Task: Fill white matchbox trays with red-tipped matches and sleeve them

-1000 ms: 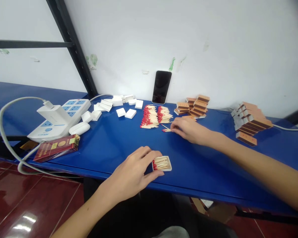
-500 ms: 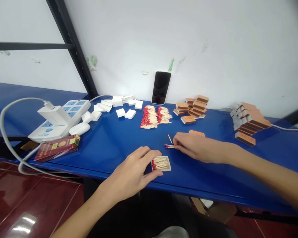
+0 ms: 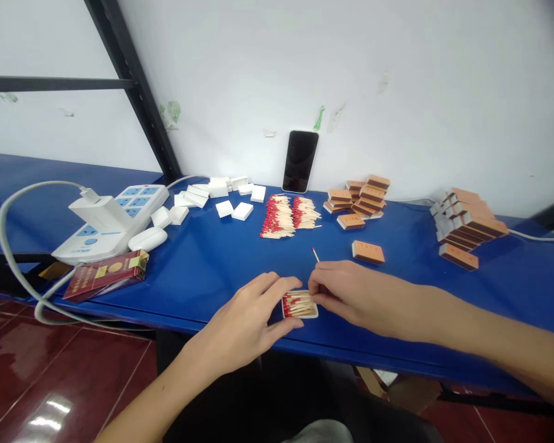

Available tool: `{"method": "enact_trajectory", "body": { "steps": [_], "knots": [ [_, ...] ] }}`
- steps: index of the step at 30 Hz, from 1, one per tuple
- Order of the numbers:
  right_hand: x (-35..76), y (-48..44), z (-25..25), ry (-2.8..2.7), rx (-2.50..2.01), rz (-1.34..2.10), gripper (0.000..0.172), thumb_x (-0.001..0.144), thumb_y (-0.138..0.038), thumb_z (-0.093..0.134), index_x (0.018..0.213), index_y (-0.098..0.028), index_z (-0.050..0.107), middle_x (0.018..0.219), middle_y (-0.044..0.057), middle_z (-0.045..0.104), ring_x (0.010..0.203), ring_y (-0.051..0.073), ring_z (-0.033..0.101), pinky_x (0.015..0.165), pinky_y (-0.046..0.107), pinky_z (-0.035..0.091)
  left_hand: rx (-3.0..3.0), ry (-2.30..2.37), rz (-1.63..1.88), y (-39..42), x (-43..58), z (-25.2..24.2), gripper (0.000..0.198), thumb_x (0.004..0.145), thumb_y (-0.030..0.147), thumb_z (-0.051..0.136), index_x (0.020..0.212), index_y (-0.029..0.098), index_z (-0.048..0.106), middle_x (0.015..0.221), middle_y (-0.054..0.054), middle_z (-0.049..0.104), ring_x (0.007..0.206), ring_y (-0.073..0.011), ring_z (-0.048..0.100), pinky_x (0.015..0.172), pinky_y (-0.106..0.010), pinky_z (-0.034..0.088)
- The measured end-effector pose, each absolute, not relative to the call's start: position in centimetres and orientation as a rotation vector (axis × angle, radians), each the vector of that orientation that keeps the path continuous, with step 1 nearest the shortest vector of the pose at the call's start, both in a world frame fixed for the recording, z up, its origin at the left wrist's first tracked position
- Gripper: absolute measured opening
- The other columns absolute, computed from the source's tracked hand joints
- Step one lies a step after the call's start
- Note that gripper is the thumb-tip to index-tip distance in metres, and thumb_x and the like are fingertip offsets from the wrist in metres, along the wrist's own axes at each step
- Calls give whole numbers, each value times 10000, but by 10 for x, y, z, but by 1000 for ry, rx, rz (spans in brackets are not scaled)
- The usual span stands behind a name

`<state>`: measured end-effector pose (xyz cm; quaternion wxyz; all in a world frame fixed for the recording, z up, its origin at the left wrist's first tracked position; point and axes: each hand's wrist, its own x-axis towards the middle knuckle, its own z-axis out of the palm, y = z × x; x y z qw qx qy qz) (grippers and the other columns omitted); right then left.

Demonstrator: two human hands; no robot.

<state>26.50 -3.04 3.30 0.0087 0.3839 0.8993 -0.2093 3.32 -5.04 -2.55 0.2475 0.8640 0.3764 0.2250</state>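
While the left hand point(image 3: 253, 323) clasps the white tray point(image 3: 316, 312) between thumb and fingers near the front of the blue table point(image 3: 203, 264), its long axis and its matches point(image 3: 296, 306) run left to right, red heads leftward, and the right hand point(image 3: 351, 295) pinches matches at its right end.

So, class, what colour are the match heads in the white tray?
The match heads are red, seen best in the head view.

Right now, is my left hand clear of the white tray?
No, your left hand grips the white tray of matches by its edges.
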Motion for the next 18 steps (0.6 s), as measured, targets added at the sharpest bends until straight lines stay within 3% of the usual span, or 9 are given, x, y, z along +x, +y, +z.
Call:
{"method": "enact_trajectory", "body": {
  "steps": [6,11,18],
  "knots": [
    [254,-33,29,2857,1217,-590,193,972,-203,462,853,-189,613,871,33,613,800,175,582,684,302,429,2365,981,625,-50,33,-25,255,944,327,630,1173,247,553,1106,-23,597,1006,-190,572,878,-337,492],
    [249,-33,30,2855,1279,-726,221,970,-268,503,829,-198,657,851,21,623,761,151,577,637,276,414,2363,957,635,-50,33,-26,155,939,312,637,1058,213,621,1084,-32,603,1000,-190,573,894,-340,491],
    [256,-29,33,2841,1419,-922,205,943,-347,560,863,-212,692,822,11,663,770,153,599,677,282,444,2396,939,617,-52,32,-24,246,967,323,588,1196,253,646,1089,-45,588,986,-188,580,869,-329,513]
  ]
}}
